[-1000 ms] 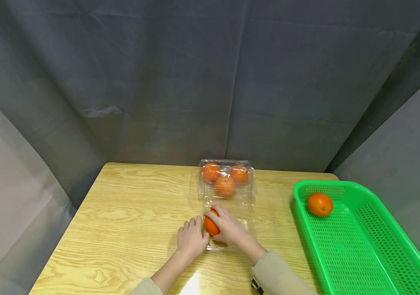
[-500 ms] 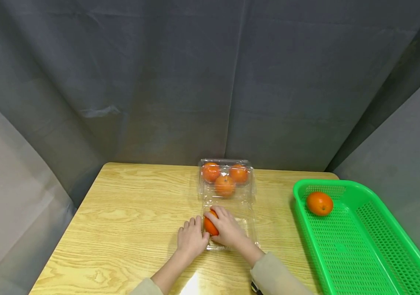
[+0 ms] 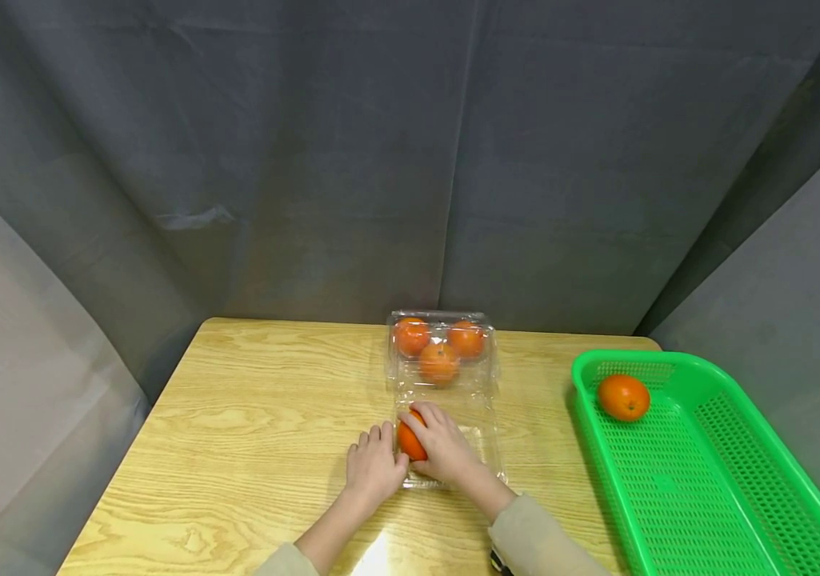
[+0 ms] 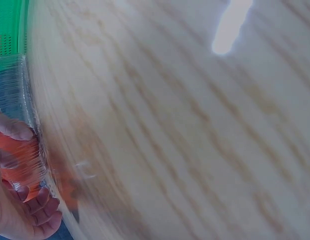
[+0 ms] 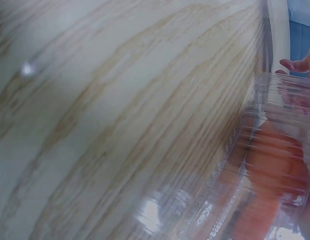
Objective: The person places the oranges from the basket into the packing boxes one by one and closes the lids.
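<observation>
A clear plastic clamshell box (image 3: 485, 416) lies open in the middle of the wooden table (image 3: 251, 416). Its far half holds three oranges (image 3: 439, 362). Over the near half, my right hand (image 3: 430, 434) grips a fourth orange (image 3: 406, 442), fingers curled round it. My left hand (image 3: 375, 458) lies flat beside the box's left edge, fingers straight and touching it. In the right wrist view the orange (image 5: 275, 160) shows blurred through the plastic wall (image 5: 230, 200). The left wrist view shows the box edge (image 4: 15, 95) and the orange (image 4: 17, 150) behind it.
A green perforated basket (image 3: 705, 480) stands at the table's right side with one orange (image 3: 623, 398) in its far corner. Grey cloth hangs behind and on both sides. Bare tabletop lies to the left of the box.
The right hand with the orange has shifted very slightly toward me inside the near half of the box. The left hand and everything else stay where they were.
</observation>
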A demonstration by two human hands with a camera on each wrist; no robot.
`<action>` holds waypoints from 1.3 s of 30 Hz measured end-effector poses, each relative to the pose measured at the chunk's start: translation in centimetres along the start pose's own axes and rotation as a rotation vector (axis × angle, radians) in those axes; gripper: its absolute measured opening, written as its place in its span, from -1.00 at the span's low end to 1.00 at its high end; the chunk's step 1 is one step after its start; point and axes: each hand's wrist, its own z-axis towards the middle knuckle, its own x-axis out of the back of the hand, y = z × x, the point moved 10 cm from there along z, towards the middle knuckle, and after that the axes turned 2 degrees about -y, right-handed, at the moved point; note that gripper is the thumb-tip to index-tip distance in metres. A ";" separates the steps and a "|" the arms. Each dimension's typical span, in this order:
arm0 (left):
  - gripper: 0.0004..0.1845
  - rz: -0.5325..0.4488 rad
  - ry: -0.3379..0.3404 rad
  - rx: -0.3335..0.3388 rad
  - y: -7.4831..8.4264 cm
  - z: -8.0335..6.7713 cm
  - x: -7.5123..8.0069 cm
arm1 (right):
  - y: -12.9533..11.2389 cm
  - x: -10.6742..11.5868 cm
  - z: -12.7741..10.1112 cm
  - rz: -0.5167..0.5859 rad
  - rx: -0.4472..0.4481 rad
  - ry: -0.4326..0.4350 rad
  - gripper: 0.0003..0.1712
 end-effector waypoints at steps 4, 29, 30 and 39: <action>-0.61 0.004 0.002 -0.003 0.1 0.0 0.1 | 0.1 -0.1 -0.1 0.009 -0.004 -0.021 -0.08; -0.66 -0.022 -0.049 -0.004 -0.1 0.0 -0.4 | 1.4 4.8 -0.7 0.119 0.089 -0.056 -0.21; -0.66 -0.025 -0.049 -0.004 -0.1 0.0 -0.4 | 1.5 5.5 -0.7 0.120 0.091 -0.031 -0.23; -0.69 -0.038 -0.036 0.001 -0.1 0.0 -0.3 | 4.4 12.6 -1.4 0.043 0.078 0.301 -0.42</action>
